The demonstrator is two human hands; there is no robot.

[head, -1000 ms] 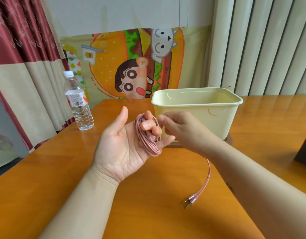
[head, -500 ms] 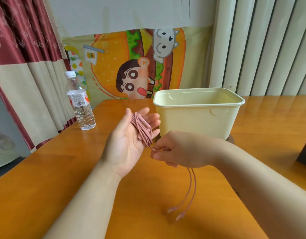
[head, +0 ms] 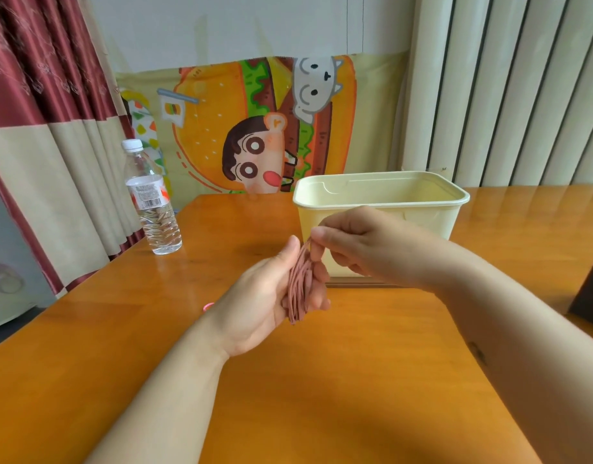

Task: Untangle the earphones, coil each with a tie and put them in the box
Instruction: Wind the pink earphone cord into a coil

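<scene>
The left hand (head: 265, 309) is gripping the pink earphone cord bundle (head: 300, 289), standing upright mid-frame. The right hand (head: 365, 246) is pinching its top.

We see only a pink sliver (head: 208, 307) behind the left hand (head: 255, 309), too small to identify. The right hand (head: 365, 246) hides the top of the earphone cable (head: 298, 289) and part of the box (head: 382, 195). The right edge cuts off a dark object (head: 589, 289).
</scene>
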